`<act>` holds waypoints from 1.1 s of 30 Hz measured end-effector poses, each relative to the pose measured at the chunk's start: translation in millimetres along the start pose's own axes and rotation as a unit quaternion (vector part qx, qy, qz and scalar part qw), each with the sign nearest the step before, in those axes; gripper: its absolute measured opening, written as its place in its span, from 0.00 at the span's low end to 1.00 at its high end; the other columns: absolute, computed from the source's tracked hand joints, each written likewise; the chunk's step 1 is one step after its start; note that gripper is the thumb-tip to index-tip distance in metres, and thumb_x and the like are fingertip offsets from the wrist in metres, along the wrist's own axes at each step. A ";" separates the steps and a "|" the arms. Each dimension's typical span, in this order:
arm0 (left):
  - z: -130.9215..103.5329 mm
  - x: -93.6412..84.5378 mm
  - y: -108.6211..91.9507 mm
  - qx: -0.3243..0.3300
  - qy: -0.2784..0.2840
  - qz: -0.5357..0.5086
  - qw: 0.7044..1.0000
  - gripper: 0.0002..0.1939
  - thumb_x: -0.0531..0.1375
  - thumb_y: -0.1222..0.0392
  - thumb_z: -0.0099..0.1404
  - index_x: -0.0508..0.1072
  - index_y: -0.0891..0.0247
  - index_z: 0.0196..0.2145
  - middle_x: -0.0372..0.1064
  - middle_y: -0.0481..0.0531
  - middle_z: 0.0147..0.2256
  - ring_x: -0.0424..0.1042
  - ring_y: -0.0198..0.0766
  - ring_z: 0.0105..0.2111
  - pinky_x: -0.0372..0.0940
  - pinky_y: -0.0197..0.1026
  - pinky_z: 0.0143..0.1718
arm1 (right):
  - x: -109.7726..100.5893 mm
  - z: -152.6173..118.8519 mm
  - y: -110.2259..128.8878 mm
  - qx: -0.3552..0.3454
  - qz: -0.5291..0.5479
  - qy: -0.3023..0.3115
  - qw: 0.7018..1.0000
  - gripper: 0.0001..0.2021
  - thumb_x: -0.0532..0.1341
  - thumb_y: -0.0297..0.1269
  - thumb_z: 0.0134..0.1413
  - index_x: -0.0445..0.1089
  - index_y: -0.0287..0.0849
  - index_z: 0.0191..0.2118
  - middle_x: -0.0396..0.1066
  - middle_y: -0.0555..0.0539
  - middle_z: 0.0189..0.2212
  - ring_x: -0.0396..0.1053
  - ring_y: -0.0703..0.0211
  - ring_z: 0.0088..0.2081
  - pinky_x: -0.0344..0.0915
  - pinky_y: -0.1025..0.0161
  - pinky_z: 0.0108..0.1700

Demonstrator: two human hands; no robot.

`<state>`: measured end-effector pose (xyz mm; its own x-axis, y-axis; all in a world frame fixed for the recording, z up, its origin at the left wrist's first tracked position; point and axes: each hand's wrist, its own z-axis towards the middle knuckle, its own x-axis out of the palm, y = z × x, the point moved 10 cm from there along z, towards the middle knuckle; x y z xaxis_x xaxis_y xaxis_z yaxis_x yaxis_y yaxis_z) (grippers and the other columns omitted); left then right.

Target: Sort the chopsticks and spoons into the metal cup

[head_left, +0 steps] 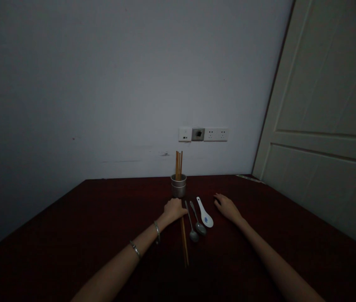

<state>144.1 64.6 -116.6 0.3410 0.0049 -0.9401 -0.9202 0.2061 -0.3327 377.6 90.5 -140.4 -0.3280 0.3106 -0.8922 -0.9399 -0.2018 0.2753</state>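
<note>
My left hand is closed around the upper part of a pair of wooden chopsticks, whose lower ends point toward me. Just beyond it stands a metal cup with several upright chopsticks in it. To the right of the held pair lie a long-handled metal spoon, a second metal spoon and a white soup spoon with a blue mark. Past the white spoon, my right hand rests on the table with its fingers extended, holding nothing.
A dark red table reaches back to a pale wall. Sockets and switches sit on the wall above the cup. On the right is a panelled door. A flat strip lies at the table's far right corner.
</note>
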 end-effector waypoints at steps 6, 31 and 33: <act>7.2 -6.2 1.3 0.017 -0.010 -0.048 0.999 0.13 0.59 0.56 0.49 0.73 0.68 0.29 0.72 0.60 0.29 0.72 0.44 0.28 0.60 0.35 0.23 | 1.0 1.0 1.1 0.000 -0.010 0.001 1.000 0.22 0.48 0.36 0.55 0.65 0.31 0.51 0.62 0.36 0.53 0.58 0.52 0.55 0.52 0.58 0.57; -52.8 -208.5 -44.6 0.115 -0.320 -0.138 0.930 0.11 0.58 0.57 0.51 0.65 0.65 0.16 0.59 0.45 0.16 0.56 0.29 0.19 0.50 0.33 0.22 | -114.3 -8.5 213.6 -0.012 0.652 0.154 0.743 0.21 0.65 0.32 0.39 0.68 0.40 0.45 0.71 0.44 0.43 0.70 0.56 0.42 0.63 0.52 0.50; -54.2 -210.2 -42.7 0.109 -0.330 -0.133 0.928 0.11 0.58 0.58 0.51 0.64 0.65 0.16 0.59 0.45 0.16 0.57 0.29 0.19 0.50 0.33 0.23 | -110.6 -16.3 225.7 -0.021 0.656 0.194 0.729 0.24 0.66 0.32 0.38 0.67 0.42 0.47 0.70 0.45 0.43 0.70 0.57 0.41 0.63 0.53 0.49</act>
<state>101.4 1.8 91.2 0.6610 0.5090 -0.5514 -0.7497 0.4794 -0.4561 203.3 -4.5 14.5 -0.8827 -0.4606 0.0932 0.1659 -0.1199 0.9788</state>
